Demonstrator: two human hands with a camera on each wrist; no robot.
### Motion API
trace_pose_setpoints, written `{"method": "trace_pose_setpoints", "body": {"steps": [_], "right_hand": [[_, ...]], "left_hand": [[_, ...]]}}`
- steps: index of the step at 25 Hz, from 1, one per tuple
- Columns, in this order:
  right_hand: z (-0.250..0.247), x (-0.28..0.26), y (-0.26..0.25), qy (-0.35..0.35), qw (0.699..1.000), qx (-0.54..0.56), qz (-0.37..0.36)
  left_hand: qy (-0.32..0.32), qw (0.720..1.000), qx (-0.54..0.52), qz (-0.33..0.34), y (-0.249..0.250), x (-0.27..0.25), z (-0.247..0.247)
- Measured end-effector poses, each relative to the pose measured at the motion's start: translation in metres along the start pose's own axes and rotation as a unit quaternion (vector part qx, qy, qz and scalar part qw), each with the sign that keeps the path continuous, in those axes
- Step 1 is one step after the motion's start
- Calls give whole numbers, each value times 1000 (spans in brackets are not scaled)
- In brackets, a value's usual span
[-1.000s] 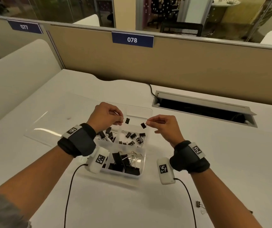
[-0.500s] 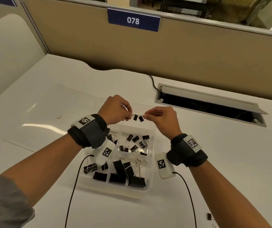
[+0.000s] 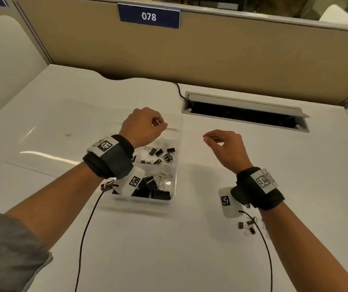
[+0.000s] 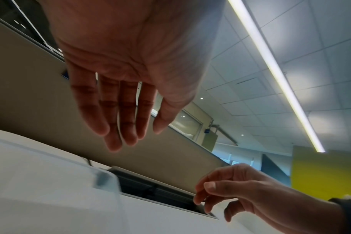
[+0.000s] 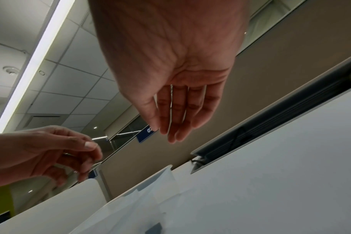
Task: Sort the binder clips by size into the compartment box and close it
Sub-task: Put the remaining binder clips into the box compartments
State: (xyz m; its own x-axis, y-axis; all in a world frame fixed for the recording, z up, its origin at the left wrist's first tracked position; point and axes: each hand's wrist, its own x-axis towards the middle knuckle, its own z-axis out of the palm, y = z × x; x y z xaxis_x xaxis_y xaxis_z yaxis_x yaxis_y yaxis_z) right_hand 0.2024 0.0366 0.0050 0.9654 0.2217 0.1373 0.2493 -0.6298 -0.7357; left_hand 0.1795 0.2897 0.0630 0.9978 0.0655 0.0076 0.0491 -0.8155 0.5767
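White desk (image 3: 211, 260) backed by tan partition (image 3: 232, 60) with "078" label (image 3: 149, 16); cable slot (image 3: 244, 112) recessed near partition.

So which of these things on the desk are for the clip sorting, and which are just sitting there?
For the job:
- compartment box, open
- small binder clips in it
- large binder clips in it
- loose binder clips on the desk
- clear lid

Just there:
- cable slot
- number sign 078

Long ceiling strip lights (image 4: 275, 74) shine above me, glaring in both wrist views. My white desk (image 3: 190, 249) is evenly lit, with soft shadows. Wide-angle bending curves the edges; my palms blur close up.
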Motion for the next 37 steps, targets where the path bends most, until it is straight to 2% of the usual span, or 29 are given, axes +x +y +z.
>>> {"method": "trace_pose_setpoints", "body": {"steps": [4, 7, 10, 12, 15, 18, 21, 24, 27, 29, 37], "right_hand": [[-59, -62, 37, 7, 998, -31, 45], [-103, -109, 73, -6, 993, -73, 90], [-134, -147, 105, -87, 974, -158, 134], [-149, -168, 125, -152, 954, -209, 154], [-155, -182, 146, -208, 938, -229, 160], [-150, -185, 155, -236, 931, -254, 116], [-138, -187, 157, -222, 946, -225, 75], [-132, -186, 153, -223, 947, -227, 38], [-134, -185, 154, -218, 950, -223, 23], [-135, -184, 158, -213, 954, -212, 17], [-145, -186, 175, -194, 964, -183, 20]], "left_hand": [[-35, 999, -13, 37, 58, -47, 40], [-122, 991, -5, 62, 93, -81, 87], [-223, 969, 54, 86, 117, -105, 134], [-243, 961, 99, 90, 133, -118, 163], [-253, 954, 132, 95, 150, -133, 193], [-232, 961, 115, 99, 166, -144, 217], [-214, 964, 111, 111, 183, -150, 239], [-203, 956, 168, 127, 193, -151, 256], [-179, 950, 213, 141, 198, -150, 265], [-168, 955, 208, 128, 199, -146, 265], [-171, 948, 241, 115, 198, -142, 264]]}}
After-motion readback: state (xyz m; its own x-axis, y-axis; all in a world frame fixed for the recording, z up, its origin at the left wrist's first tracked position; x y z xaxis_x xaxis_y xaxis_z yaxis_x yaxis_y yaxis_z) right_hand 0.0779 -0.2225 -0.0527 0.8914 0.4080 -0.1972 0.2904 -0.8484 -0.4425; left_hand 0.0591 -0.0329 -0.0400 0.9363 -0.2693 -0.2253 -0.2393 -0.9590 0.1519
